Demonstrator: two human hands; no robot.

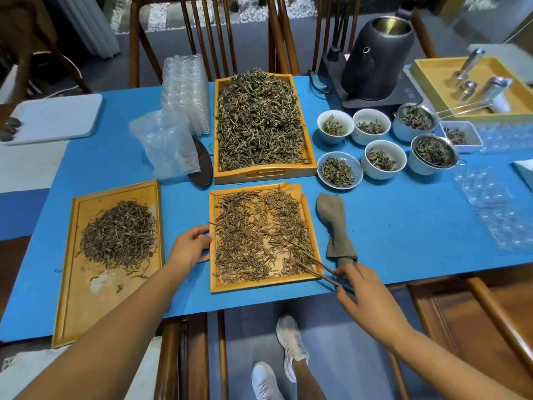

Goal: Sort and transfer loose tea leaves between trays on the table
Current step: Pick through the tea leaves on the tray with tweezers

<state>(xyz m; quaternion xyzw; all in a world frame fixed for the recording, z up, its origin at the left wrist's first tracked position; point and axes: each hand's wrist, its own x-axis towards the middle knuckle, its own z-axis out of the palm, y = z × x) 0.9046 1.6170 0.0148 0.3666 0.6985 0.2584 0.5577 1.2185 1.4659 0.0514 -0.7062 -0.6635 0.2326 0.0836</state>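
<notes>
A small wooden tray [212, 272] in front of me holds thinly spread tea leaves [253, 235]. My left hand [189, 246] grips its left rim. My right hand [366, 295] pinches dark tweezers [313, 267] whose tips reach into the leaves at the tray's lower right corner. To the left lies a long wooden tray [86, 307] with a heap of sorted leaves [119, 233]. Behind stands a deep handled tray [265, 174] piled high with greener leaves [258, 116].
Several white cups and strainers with leaves [380, 157] stand at the right, beside a black kettle [375, 59] and a tray of metal tools [432, 70]. A folded grey cloth [336, 226] lies right of the small tray. Clear plastic bag [164, 142] and blister packs [187, 93] sit at left.
</notes>
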